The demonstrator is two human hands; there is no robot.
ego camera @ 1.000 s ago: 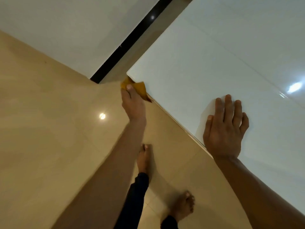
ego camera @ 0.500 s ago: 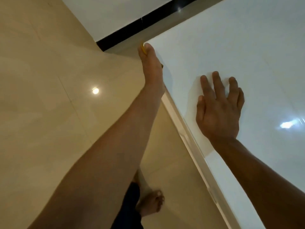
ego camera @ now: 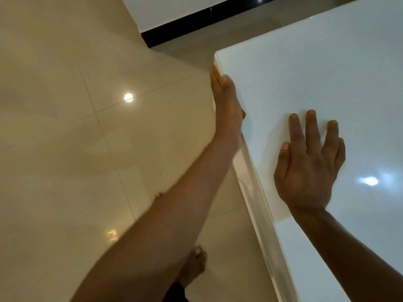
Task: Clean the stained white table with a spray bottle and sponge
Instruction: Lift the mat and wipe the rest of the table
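Only a thin yellow sliver of the sponge (ego camera: 216, 76) is seen, pressed flat against the side edge of the white table (ego camera: 316, 73) close to its far corner. It is pinned there by the left hand (ego camera: 227, 110), whose fingers are held straight and closed together along the edge, so that most of the sponge is hidden beneath the palm. The right hand (ego camera: 309, 166) is laid flat on the glossy tabletop, fingers spread and nothing held, apparently as a brace. No spray bottle is visible, and no stain can be made out on the shiny top.

Wiping of the table's edge is judged to be the step in hand, with spraying seemingly done already. Even pressure along the narrow edge is called for next, so that the sponge is not rolled off the lip onto the tiled floor (ego camera: 65, 127). Bare feet (ego camera: 194, 267) are seen on the tiles below, just beside the table.
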